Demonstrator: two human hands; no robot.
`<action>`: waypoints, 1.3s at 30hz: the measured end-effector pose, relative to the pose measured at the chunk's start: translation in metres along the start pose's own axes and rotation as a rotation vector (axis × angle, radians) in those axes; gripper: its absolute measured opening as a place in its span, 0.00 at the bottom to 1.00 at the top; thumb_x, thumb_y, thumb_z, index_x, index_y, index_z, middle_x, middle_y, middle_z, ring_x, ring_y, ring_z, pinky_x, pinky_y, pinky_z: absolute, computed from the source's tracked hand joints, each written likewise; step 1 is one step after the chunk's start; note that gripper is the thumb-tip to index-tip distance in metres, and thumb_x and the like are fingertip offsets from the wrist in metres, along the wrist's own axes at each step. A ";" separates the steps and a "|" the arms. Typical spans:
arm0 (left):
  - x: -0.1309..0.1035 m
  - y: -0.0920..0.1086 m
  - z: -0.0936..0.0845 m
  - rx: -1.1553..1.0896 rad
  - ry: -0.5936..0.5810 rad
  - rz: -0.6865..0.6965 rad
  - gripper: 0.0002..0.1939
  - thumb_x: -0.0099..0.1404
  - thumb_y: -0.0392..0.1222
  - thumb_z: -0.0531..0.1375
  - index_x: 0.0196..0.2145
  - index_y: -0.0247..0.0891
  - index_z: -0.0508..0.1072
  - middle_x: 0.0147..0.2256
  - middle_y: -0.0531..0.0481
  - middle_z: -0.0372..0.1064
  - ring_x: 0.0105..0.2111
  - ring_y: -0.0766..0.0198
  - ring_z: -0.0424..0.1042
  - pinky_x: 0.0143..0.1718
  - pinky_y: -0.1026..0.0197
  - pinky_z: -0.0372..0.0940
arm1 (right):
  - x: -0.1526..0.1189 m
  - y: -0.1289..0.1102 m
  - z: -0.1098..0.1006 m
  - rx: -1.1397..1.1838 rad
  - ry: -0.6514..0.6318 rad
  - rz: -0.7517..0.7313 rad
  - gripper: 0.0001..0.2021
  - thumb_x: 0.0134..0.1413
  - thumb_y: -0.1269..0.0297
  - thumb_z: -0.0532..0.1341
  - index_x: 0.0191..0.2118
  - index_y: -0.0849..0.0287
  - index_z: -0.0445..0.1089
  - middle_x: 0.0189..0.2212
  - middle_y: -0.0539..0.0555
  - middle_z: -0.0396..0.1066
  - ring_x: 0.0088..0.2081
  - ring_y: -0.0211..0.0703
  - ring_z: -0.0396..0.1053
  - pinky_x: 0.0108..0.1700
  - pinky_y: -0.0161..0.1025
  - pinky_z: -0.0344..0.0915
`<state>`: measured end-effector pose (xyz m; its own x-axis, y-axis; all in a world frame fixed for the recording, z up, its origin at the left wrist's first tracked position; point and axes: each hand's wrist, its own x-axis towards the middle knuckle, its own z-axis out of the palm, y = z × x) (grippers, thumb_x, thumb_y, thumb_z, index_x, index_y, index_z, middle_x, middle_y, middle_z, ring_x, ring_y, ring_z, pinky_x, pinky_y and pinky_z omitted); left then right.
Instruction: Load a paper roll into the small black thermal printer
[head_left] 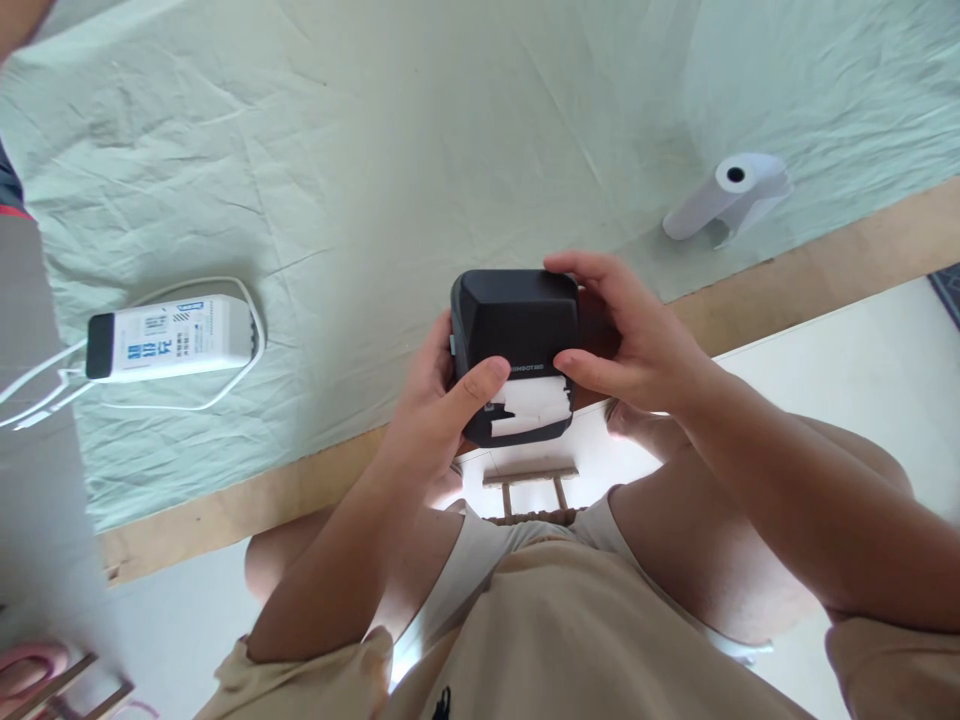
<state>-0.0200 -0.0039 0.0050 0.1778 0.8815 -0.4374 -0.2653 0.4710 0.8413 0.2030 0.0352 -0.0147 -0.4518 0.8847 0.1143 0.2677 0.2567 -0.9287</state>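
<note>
Pale lettering (529, 367) on the black, rounded plastic device (517, 320) over the surface's (360, 200) near edge reads roughly "NIIMBOT", its ends unclear. By the left edge, a white, oblong plastic block with a black end (210, 330) bears large blue Chinese characters (151, 345), the last "充"; its smaller print is illegible.
</note>
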 end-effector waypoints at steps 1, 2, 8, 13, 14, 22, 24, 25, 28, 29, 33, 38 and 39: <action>0.000 0.000 0.000 -0.008 -0.002 -0.004 0.29 0.63 0.52 0.74 0.59 0.45 0.73 0.41 0.49 0.78 0.31 0.62 0.78 0.25 0.66 0.70 | 0.000 0.000 0.000 0.003 -0.003 0.008 0.32 0.61 0.54 0.66 0.67 0.53 0.58 0.50 0.57 0.75 0.47 0.48 0.77 0.43 0.45 0.79; 0.000 0.001 0.001 -0.017 -0.001 -0.005 0.29 0.63 0.52 0.74 0.58 0.45 0.74 0.40 0.49 0.78 0.30 0.63 0.77 0.25 0.66 0.70 | 0.000 0.000 0.000 0.008 -0.005 0.020 0.32 0.61 0.53 0.66 0.67 0.52 0.58 0.50 0.57 0.76 0.47 0.49 0.77 0.43 0.46 0.79; -0.002 0.005 0.005 -0.039 0.025 -0.040 0.31 0.61 0.52 0.75 0.58 0.44 0.73 0.38 0.50 0.77 0.29 0.62 0.76 0.25 0.65 0.69 | -0.001 0.000 0.001 0.006 0.000 0.034 0.32 0.61 0.53 0.66 0.67 0.52 0.57 0.50 0.57 0.76 0.47 0.50 0.77 0.43 0.47 0.78; -0.002 0.004 0.005 -0.035 0.005 -0.025 0.30 0.62 0.52 0.75 0.58 0.45 0.73 0.39 0.49 0.78 0.29 0.61 0.76 0.26 0.64 0.68 | -0.001 0.001 0.001 -0.011 0.011 0.017 0.33 0.61 0.53 0.66 0.67 0.54 0.58 0.50 0.56 0.77 0.47 0.48 0.78 0.43 0.45 0.76; -0.002 0.004 0.004 -0.037 0.002 -0.020 0.30 0.62 0.51 0.75 0.58 0.45 0.74 0.39 0.49 0.78 0.29 0.61 0.76 0.25 0.64 0.68 | -0.001 0.001 0.000 -0.017 0.011 0.017 0.33 0.61 0.53 0.66 0.67 0.54 0.59 0.51 0.57 0.77 0.47 0.48 0.78 0.43 0.45 0.76; -0.002 0.002 0.003 -0.045 0.033 -0.024 0.31 0.60 0.53 0.76 0.57 0.45 0.74 0.38 0.50 0.78 0.29 0.62 0.76 0.25 0.64 0.69 | -0.002 0.000 0.001 -0.023 0.012 0.027 0.32 0.61 0.53 0.66 0.67 0.54 0.60 0.51 0.57 0.76 0.48 0.49 0.77 0.44 0.46 0.76; -0.002 0.002 0.004 -0.044 0.030 -0.018 0.32 0.61 0.53 0.76 0.58 0.45 0.73 0.40 0.49 0.79 0.29 0.61 0.78 0.25 0.64 0.69 | -0.002 0.000 0.001 -0.023 0.014 0.017 0.32 0.62 0.53 0.66 0.67 0.54 0.60 0.51 0.58 0.76 0.47 0.49 0.78 0.43 0.46 0.76; -0.003 0.001 0.004 -0.046 0.029 -0.009 0.32 0.61 0.54 0.76 0.58 0.45 0.74 0.40 0.48 0.80 0.30 0.60 0.78 0.24 0.65 0.69 | -0.002 0.000 0.001 -0.023 0.015 0.012 0.32 0.62 0.53 0.66 0.67 0.54 0.60 0.51 0.58 0.76 0.47 0.49 0.78 0.43 0.46 0.76; -0.003 -0.001 0.004 -0.059 0.029 0.000 0.32 0.62 0.61 0.74 0.58 0.45 0.74 0.43 0.47 0.81 0.35 0.56 0.82 0.26 0.64 0.72 | -0.001 -0.001 0.001 -0.019 0.013 0.006 0.31 0.62 0.54 0.66 0.67 0.54 0.60 0.51 0.57 0.76 0.46 0.48 0.78 0.41 0.44 0.76; -0.002 -0.001 0.004 -0.067 0.027 0.000 0.32 0.63 0.63 0.72 0.58 0.45 0.75 0.45 0.46 0.82 0.39 0.53 0.83 0.28 0.62 0.74 | -0.001 -0.002 0.001 -0.019 0.009 0.011 0.31 0.62 0.54 0.66 0.67 0.53 0.60 0.51 0.57 0.76 0.46 0.48 0.78 0.41 0.44 0.76; 0.002 -0.004 0.006 -0.123 0.044 0.040 0.25 0.69 0.65 0.66 0.51 0.43 0.79 0.49 0.45 0.82 0.52 0.45 0.82 0.44 0.51 0.81 | -0.001 -0.004 0.000 -0.033 0.001 0.023 0.30 0.62 0.55 0.66 0.67 0.52 0.60 0.51 0.56 0.76 0.47 0.48 0.78 0.42 0.44 0.76; 0.008 -0.009 0.008 -0.197 0.137 0.013 0.20 0.71 0.61 0.65 0.46 0.43 0.81 0.43 0.48 0.83 0.50 0.48 0.83 0.50 0.50 0.80 | -0.002 -0.004 -0.001 -0.044 0.006 0.012 0.30 0.62 0.55 0.66 0.67 0.53 0.61 0.49 0.55 0.76 0.44 0.46 0.77 0.41 0.42 0.75; 0.008 -0.010 0.008 -0.206 0.157 0.020 0.19 0.72 0.61 0.64 0.46 0.43 0.81 0.42 0.49 0.83 0.49 0.50 0.84 0.50 0.51 0.80 | -0.002 -0.004 -0.001 -0.046 0.003 0.011 0.30 0.62 0.54 0.66 0.67 0.54 0.61 0.49 0.55 0.77 0.44 0.46 0.77 0.40 0.42 0.75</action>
<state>-0.0079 -0.0015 -0.0043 0.0255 0.8777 -0.4785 -0.4577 0.4358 0.7750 0.2035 0.0332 -0.0109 -0.4462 0.8887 0.1051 0.3113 0.2643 -0.9128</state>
